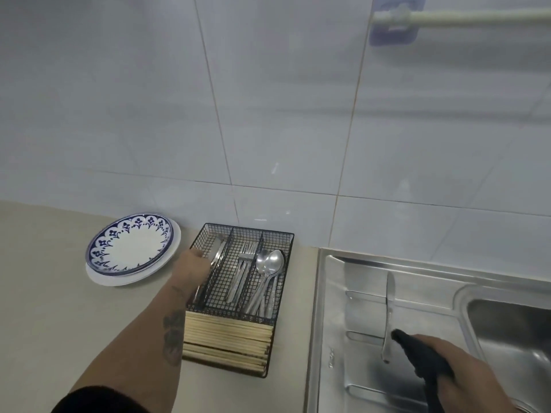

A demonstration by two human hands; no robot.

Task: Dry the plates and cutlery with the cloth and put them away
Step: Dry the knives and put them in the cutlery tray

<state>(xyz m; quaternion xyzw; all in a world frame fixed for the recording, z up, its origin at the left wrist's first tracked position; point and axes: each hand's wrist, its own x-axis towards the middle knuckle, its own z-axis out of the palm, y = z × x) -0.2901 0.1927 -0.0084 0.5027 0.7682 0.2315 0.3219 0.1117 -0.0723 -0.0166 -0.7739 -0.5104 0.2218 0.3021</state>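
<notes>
**One knife left, and a slippery spot to lift it from**

The last knife (389, 311) lies flat on the ribbed steel drainer (337, 296), beside the sink bowl (512, 332). A pick through the cloth (423, 350) could slide it along the ribs or tip it into the bowl, since a flat, likely wet blade gives little purchase.

The right hand (465, 371) grips the dark cloth, its tip just beside the knife's handle. The left hand (195, 265) reaches into the left slot of the wire caddy (269, 318) on the worktop (59, 293); its fingers are hidden, so I cannot tell what they hold. Forks (243, 268) and spoons (267, 272) fill the other slots. Two plates (131, 248) sit stacked left of the caddy.
</notes>
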